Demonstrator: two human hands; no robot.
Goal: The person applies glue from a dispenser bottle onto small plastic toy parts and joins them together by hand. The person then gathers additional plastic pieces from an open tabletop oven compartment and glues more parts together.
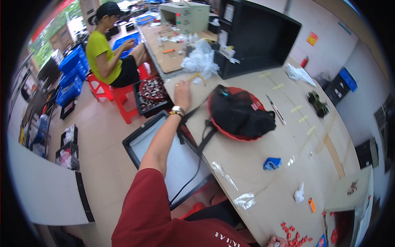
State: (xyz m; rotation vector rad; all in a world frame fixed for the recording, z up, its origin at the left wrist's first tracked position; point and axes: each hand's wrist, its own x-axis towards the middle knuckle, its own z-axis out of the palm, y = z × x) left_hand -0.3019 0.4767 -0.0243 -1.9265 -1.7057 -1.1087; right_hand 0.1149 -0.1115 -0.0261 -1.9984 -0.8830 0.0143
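My left arm, in a dark red sleeve, stretches forward over the table's left edge. My left hand [183, 96], with a watch and a ring, is back up at that edge; its bent fingers are mostly hidden beyond the knuckles. Just past it lies a thin yellow V-shaped tool [198, 78]. My right hand [278, 240] is partly cut off at the bottom edge, its fingers closed round a small pale thing I cannot make out. Small red pieces [294, 237] are scattered beside it. Nearer the middle, a red basin [247, 139] holds a black cloth bag with dangling straps.
A large black bin [261, 39] lies on its side at the back. Clear plastic bags [200, 59], a knife-like tool [276, 110], blue crumpled film [272, 163] and an orange lighter [311, 205] lie about. A person [103, 49] sits left; a black tray [158, 144] is below the edge.
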